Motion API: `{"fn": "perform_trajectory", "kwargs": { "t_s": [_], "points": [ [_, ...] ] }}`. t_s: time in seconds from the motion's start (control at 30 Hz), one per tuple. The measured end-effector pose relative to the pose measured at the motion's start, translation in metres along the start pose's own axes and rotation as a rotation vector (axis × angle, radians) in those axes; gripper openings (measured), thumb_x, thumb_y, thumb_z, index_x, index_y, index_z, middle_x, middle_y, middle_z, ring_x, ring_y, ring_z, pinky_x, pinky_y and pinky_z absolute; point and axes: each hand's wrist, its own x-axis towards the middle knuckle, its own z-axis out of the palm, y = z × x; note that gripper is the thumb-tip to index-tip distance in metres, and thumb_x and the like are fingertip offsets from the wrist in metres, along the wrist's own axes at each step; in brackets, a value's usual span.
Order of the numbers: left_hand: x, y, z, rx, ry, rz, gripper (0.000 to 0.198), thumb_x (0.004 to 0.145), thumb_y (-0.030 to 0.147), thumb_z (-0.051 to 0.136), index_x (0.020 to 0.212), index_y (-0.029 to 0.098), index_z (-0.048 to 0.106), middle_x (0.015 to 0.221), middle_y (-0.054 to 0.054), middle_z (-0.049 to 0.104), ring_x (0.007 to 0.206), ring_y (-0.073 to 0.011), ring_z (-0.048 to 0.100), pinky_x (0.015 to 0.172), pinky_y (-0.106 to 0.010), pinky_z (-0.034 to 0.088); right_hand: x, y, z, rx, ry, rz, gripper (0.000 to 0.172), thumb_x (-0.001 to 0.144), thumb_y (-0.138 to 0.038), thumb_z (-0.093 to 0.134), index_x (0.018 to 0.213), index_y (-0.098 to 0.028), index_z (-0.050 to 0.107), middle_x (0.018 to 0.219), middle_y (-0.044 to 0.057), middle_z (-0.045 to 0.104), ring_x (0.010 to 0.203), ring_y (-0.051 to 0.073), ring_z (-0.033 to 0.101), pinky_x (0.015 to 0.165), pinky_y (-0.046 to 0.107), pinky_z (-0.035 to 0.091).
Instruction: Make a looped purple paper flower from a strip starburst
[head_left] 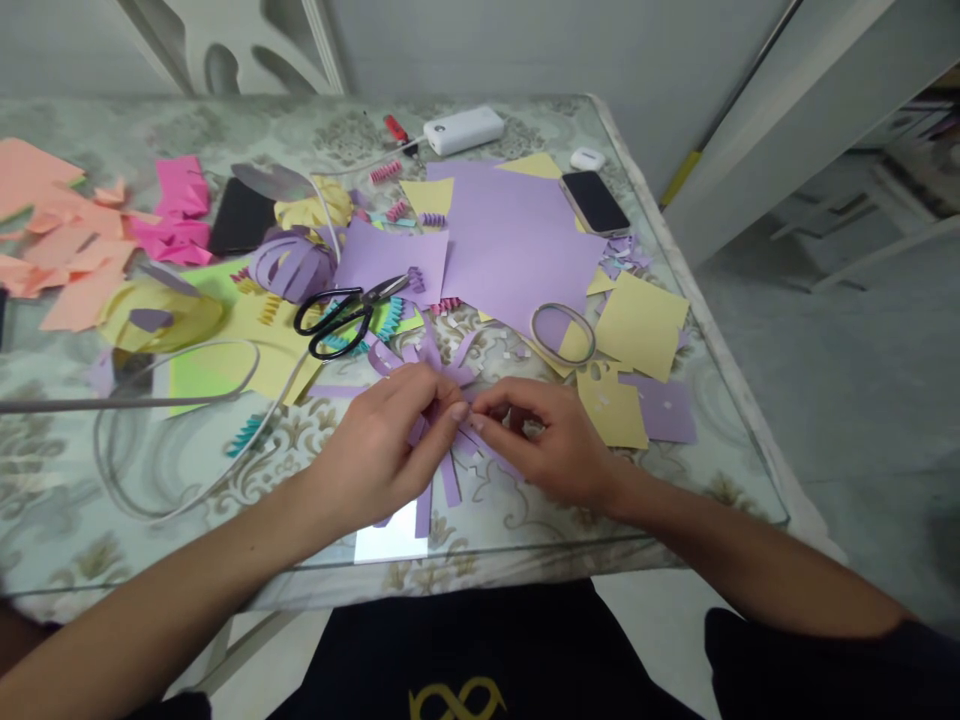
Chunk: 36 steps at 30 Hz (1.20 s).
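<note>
Purple paper strips (450,478) fan out from a point between my two hands, near the front of the table. My left hand (397,430) pinches the strips where they meet, its thumb pointing right. From the other side my right hand (551,435) also pinches at that point, fingertips almost touching the left ones. The fingers hide how the strips join. Black-handled scissors (341,318) lie just beyond my left hand, blades pointing right. A roll of tape (562,333) lies beyond my right hand.
A large purple sheet (517,240), yellow paper pieces (641,325) and a phone (595,203) lie at the right. Strip-built balls in yellow (161,312) and purple (292,265) stand left. A white cable (202,500) loops there. A white power bank (463,131) lies at the back.
</note>
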Motion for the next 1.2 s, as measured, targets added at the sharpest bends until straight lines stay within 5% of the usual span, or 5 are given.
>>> {"fn": "perform_trajectory", "kwargs": {
  "t_s": [0.53, 1.2],
  "points": [
    [0.0005, -0.0017, -0.0002, 0.018, 0.006, -0.02, 0.007, 0.099, 0.017, 0.055, 0.1, 0.018, 0.062, 0.086, -0.002, 0.065, 0.079, -0.0153, 0.062, 0.071, -0.027, 0.05, 0.0002, 0.0001, -0.0005, 0.011, 0.001, 0.002, 0.004, 0.091, -0.021, 0.069, 0.089, -0.019, 0.072, 0.079, 0.0, 0.074, 0.063, 0.009, 0.061, 0.056, 0.022, 0.048],
    [-0.0025, -0.0092, 0.005, 0.14, 0.047, 0.138, 0.013, 0.098, 0.021, 0.06, 0.103, 0.013, 0.069, 0.095, -0.009, 0.072, 0.086, -0.0213, 0.069, 0.076, -0.034, 0.058, -0.0009, 0.0053, -0.0001, -0.139, -0.003, -0.079, 0.008, 0.099, -0.02, 0.063, 0.097, -0.017, 0.07, 0.086, 0.003, 0.074, 0.073, 0.013, 0.065, 0.067, 0.025, 0.051]
  ]
}}
